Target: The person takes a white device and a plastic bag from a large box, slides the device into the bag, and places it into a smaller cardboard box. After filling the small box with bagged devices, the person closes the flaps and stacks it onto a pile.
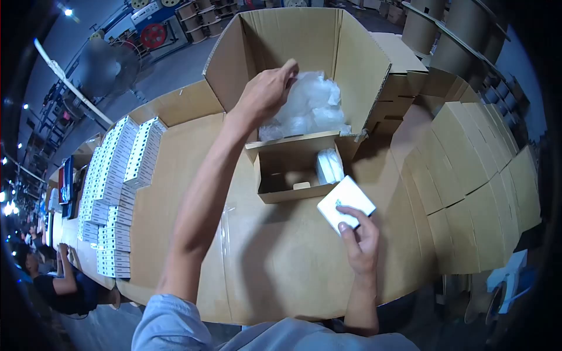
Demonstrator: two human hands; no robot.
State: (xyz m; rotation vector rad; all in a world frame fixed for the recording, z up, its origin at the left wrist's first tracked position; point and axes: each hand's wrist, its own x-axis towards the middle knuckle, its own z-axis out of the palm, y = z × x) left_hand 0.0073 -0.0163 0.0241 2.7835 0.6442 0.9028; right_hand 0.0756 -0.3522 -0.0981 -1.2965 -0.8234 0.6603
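My left hand (268,93) is raised over the front of a large open carton (298,35). Its fingers are curled together, and whatever they may pinch is hidden. Just beyond and below it, clear plastic-wrapped packets (310,102) lie heaped inside that carton. My right hand (364,241) grips a flat white box (346,202) by its near edge, thumb and fingers closed on it. Past that box stands a small open brown cardboard box (287,196), with wrapped white packets (330,166) upright at its right end.
Stacks of small white boxes (111,169) fill the left side of the cardboard-covered table (181,158). Folded brown cartons (474,175) lean in rows at the right. A co-worker (58,281) sits at the far left, and a fan (105,64) stands behind the table.
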